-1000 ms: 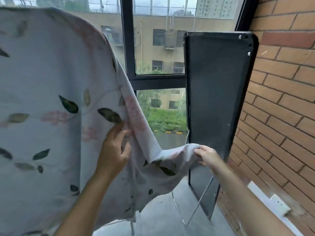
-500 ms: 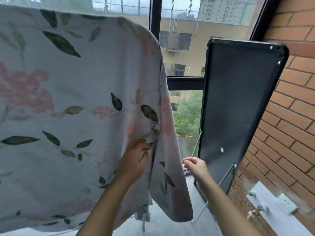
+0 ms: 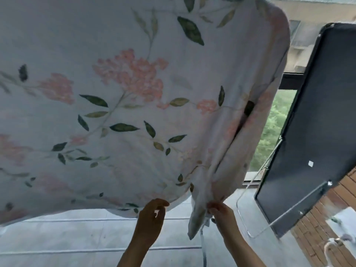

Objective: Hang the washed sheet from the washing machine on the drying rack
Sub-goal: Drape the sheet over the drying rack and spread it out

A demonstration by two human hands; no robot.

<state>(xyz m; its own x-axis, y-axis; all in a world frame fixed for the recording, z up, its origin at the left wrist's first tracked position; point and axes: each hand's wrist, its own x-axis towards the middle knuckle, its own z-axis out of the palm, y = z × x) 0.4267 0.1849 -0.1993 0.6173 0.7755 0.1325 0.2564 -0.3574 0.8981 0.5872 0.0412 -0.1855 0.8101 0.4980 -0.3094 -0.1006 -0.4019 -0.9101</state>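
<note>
A white sheet (image 3: pixel 134 93) printed with pink flowers and green leaves hangs draped from above and fills most of the view. Its top bends over a support that the cloth hides. My left hand (image 3: pixel 152 214) pinches the sheet's lower hem near the middle. My right hand (image 3: pixel 219 209) grips a bunched corner fold of the sheet at its right end, with a thin tie dangling below. White rack rails (image 3: pixel 77 219) run across low down, beneath the cloth.
A dark flat board (image 3: pixel 316 132) on a thin metal frame leans against the brick wall (image 3: pixel 316 228) on the right. Behind it a window (image 3: pixel 273 122) shows green trees. The grey tiled floor (image 3: pixel 77 236) lies below.
The view has tipped down and left. Both hands dropped from mid-sheet to the bottom hem. My right hand, which held nothing, now grips the corner fold.
</note>
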